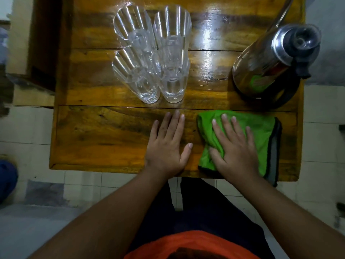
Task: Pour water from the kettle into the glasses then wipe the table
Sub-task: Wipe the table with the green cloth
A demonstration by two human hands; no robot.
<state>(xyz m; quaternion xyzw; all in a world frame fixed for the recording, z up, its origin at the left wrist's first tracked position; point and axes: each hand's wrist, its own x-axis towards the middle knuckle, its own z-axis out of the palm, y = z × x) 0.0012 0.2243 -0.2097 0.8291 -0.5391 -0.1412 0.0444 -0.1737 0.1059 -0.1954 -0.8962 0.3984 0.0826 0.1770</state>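
Several clear fluted glasses [151, 53] stand clustered at the table's middle left. A steel kettle [268, 60] with a black handle and base stands at the far right. A green cloth with a grey edge [259, 131] lies at the front right of the wooden table [104, 135]. My right hand [235, 146] lies flat on the cloth, fingers spread. My left hand [168, 146] rests flat on the bare wood beside the cloth, fingers apart, holding nothing. Whether the glasses hold water I cannot tell.
The tabletop is glossy with light reflections between the glasses and the kettle. A dark wooden piece of furniture [43, 43] stands at the table's far left. Tiled floor [33, 131] surrounds the table; a blue object [7, 182] sits at the left edge.
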